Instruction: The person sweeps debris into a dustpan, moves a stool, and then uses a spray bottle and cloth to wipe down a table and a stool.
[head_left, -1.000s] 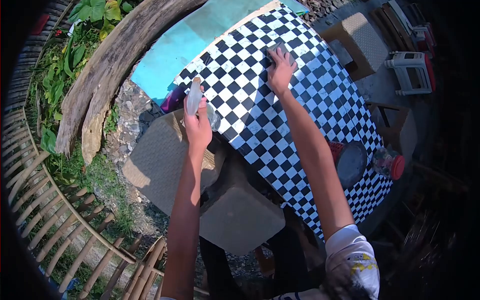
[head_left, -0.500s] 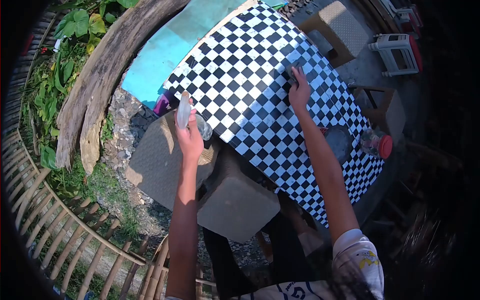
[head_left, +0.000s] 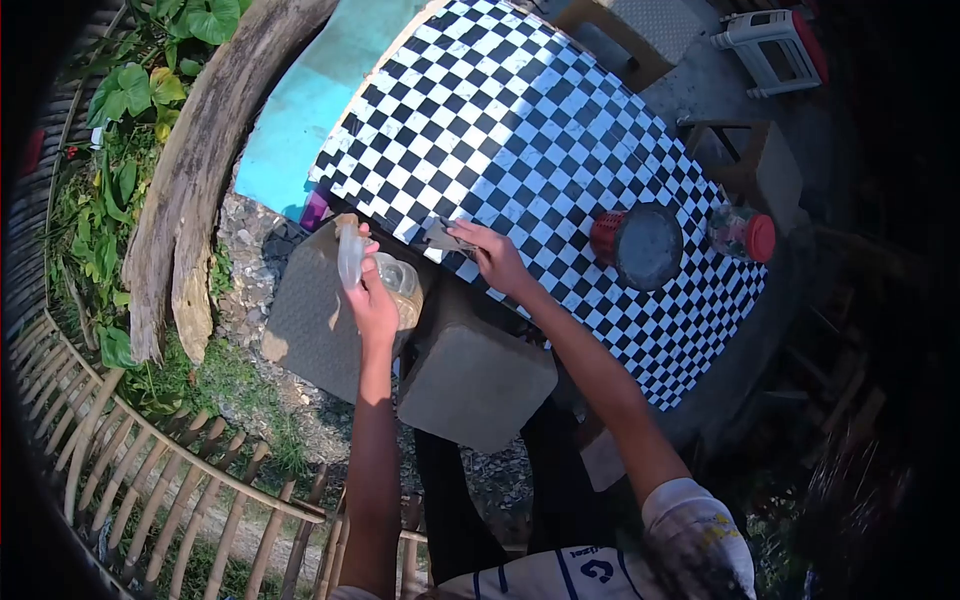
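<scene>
My left hand (head_left: 372, 305) is closed around a clear, cup-like container (head_left: 351, 258), held just off the table's near left edge. Beside its fingers a second clear container (head_left: 400, 278) shows a round rim; how the two sit together in the grip I cannot tell. My right hand (head_left: 497, 258) presses a greyish cloth (head_left: 443, 236) flat against the checkered table top (head_left: 480, 120), close to the edge and a short way right of my left hand. The fingers lie over the cloth and partly hide it.
A dark round-topped container (head_left: 650, 248) and a clear jar with a red lid (head_left: 760, 238) stand on the table's right part. Brown stools (head_left: 480, 385) sit at the near edge. A weathered log (head_left: 205, 150), a turquoise sheet (head_left: 285, 150) and a bamboo fence (head_left: 160, 445) lie leftward.
My right hand has swept the cloth across the table from the far middle to the near left edge. My left hand still holds the clear containers, turned slightly and a little lower in view.
</scene>
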